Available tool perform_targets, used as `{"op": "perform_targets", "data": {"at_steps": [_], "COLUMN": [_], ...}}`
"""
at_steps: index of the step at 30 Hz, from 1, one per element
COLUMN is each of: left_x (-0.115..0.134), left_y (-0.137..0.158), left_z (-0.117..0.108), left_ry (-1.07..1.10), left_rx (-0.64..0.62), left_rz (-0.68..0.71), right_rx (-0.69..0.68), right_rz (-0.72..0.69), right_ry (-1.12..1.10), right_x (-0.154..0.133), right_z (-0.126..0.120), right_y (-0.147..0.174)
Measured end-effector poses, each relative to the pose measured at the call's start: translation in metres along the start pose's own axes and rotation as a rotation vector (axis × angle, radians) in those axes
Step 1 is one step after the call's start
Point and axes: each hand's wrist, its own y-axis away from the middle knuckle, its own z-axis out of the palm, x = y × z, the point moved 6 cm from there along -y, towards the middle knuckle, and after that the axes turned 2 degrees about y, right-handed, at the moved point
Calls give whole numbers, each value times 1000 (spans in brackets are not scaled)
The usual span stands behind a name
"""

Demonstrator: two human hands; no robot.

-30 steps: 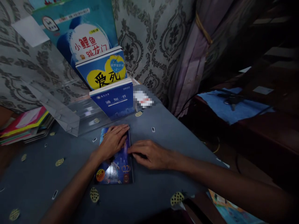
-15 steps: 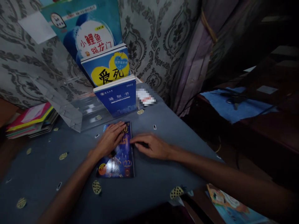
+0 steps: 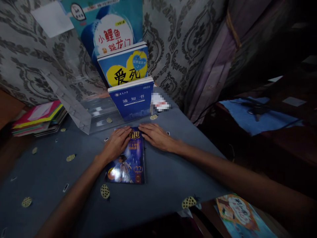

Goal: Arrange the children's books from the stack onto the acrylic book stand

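Note:
A dark blue paperback book (image 3: 132, 163) with gold lettering and the number 22 lies flat on the table. My left hand (image 3: 116, 144) rests over its upper left part, fingers stretched out and covering some of the cover. At the upper right corner, my right hand (image 3: 156, 136) lies with extended fingers, their tips touching the book's edge. Just beyond stands a blue booklet marked 2022 (image 3: 133, 102), the front one in a clear acrylic stand (image 3: 80, 122). Behind it rise a blue and yellow book (image 3: 127, 64) and a tall teal book (image 3: 86, 28).
Colourful folders or booklets (image 3: 41, 115) are piled at the left. The grey-blue tablecloth (image 3: 85, 195) has a pineapple print. A picture book (image 3: 241, 215) lies below the table's right edge. Farther right, a blue cloth (image 3: 262, 117) bears a dark object. A patterned curtain (image 3: 170, 49) hangs behind.
My right hand has moved up along the book's right side to its top corner, and its fingers have straightened. My left hand stays on the book. The view has shifted slightly.

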Motion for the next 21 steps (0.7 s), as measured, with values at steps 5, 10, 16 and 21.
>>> {"op": "perform_targets", "data": {"at_steps": [5,10,16,21], "left_x": [-6,8,34,46], "left_y": [5,9,14,20], "left_z": [-1,0,-1,0], "left_ry": [8,32,92,105], "left_rx": [-4,-78,-139,-168], "left_rz": [-48,18,141,200], "right_rx": [-8,4,-14,-6], "right_rz": [-21,-18,-4,-10], "right_ry": [-38,-50,-43,-41], "right_x": [3,4,3,4], "right_z": [3,3,4,3], "right_y": [3,5,5,6]}}
